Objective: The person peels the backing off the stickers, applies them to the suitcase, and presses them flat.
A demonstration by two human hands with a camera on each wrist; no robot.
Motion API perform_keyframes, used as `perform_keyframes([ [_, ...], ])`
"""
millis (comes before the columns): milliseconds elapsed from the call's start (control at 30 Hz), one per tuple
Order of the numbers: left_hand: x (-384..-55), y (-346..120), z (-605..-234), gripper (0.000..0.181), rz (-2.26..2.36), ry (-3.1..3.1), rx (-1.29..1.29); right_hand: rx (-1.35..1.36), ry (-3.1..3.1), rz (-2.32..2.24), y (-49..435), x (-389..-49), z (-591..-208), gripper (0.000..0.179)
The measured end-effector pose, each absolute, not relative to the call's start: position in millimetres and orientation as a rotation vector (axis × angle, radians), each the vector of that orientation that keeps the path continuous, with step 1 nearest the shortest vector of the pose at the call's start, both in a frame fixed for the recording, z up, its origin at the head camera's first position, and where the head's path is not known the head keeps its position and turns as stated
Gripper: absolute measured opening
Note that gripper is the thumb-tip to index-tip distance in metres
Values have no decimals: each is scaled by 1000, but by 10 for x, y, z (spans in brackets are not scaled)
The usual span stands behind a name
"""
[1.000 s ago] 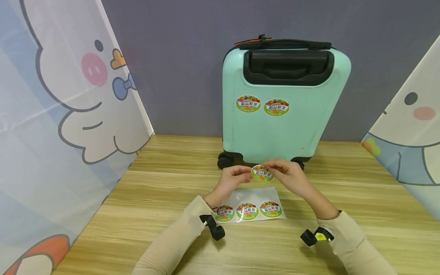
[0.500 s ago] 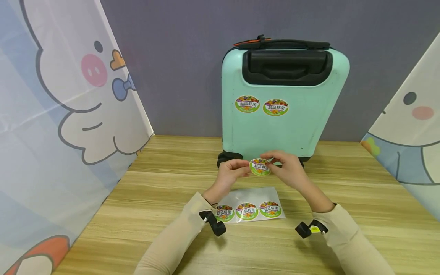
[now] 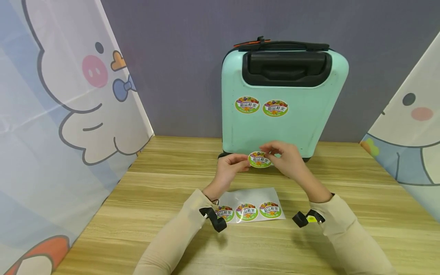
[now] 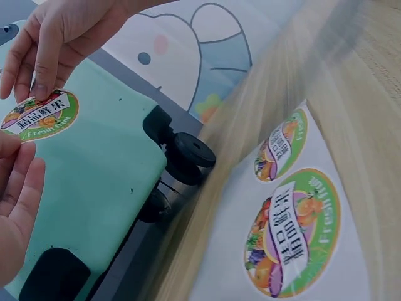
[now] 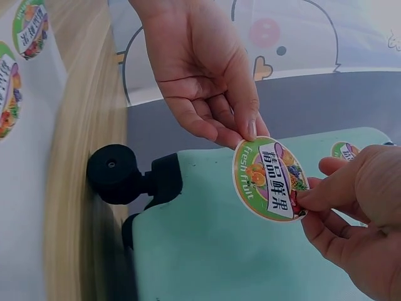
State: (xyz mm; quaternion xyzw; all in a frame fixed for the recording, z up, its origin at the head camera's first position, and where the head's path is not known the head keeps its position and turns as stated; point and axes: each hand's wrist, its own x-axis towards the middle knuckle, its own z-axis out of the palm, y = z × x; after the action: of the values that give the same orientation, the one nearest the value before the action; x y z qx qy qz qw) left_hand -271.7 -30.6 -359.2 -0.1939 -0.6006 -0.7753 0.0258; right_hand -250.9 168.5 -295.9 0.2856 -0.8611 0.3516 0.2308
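Note:
An oval fruit sticker (image 3: 258, 160) is held up between both hands, just in front of the lower part of a mint-green suitcase (image 3: 268, 133). My left hand (image 3: 228, 170) pinches the sticker's left edge between thumb and fingers. On its right edge, my right hand (image 3: 287, 160) pinches with thumb and forefinger, as the right wrist view also shows with the sticker (image 5: 266, 179) face up. Two matching stickers, a left one (image 3: 247, 104) and a right one (image 3: 275, 108), are on the suitcase's upper front, side by side. Below the hands lies a white sticker sheet (image 3: 237, 195).
Three stickers show along the sheet's near edge, the leftmost partly behind my left wrist. The suitcase stands upright on the wooden table (image 3: 165, 191), against a grey back panel (image 3: 178, 76). Cartoon-printed cloths hang at left (image 3: 89, 126) and right (image 3: 412, 130).
Both hands have moved up and forward with the sticker, from above the sheet toward the suitcase's lower front. The sheet and the stickers on the suitcase stay where they were.

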Motion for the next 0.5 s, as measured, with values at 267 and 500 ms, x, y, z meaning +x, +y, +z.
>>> perform_keyframes([
  [267,-2727,-311,-3530,19,-2374,-1831,-594,827,-2339,918,1668,-2567,-2882,22],
  [500,-2755,-289,-3471,19,-2321,-1839,-615,827,-2325,906,1674,-2594,-2813,20],
])
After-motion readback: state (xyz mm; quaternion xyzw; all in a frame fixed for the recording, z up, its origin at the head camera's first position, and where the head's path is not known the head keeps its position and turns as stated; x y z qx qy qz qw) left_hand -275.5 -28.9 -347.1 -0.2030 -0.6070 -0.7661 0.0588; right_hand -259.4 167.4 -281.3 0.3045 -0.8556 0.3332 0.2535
